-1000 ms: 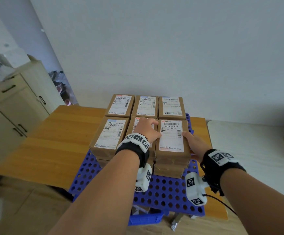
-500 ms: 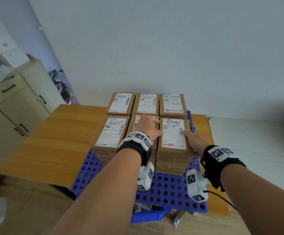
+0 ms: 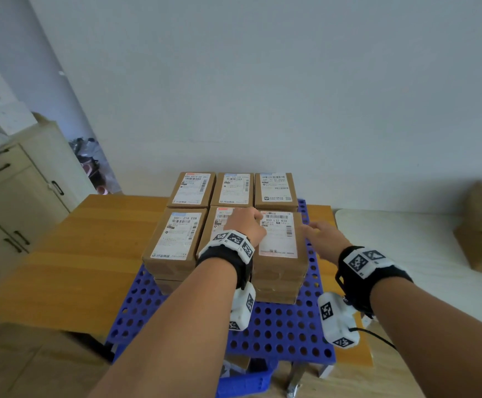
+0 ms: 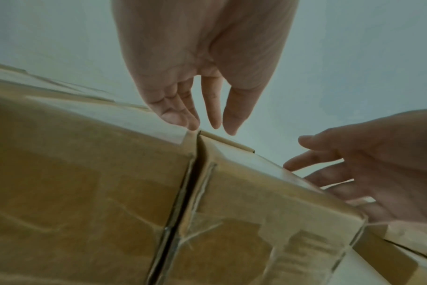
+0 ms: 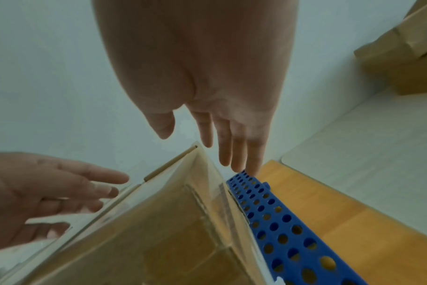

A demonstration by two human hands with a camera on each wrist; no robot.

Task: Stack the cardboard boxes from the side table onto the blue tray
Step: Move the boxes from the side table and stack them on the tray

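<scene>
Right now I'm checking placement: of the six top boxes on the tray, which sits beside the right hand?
The near-right box, its label reading 800 L37 B34. The open right hand hovers beside its right edge; the other five lie further left or behind.

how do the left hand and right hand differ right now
The left hand rests over the top of the stacked boxes, fingers pointing down at the seam; the right hand hovers off the stack's right side, above the blue tray, fingers spread. Both are open and hold nothing.

Both hands, left [image 3: 245, 228] and right [image 3: 326, 242], open over stacked cardboard boxes [image 3: 280, 239] on blue tray [image 3: 280, 334], wooden desk [image 3: 90, 254] beneath.
</scene>
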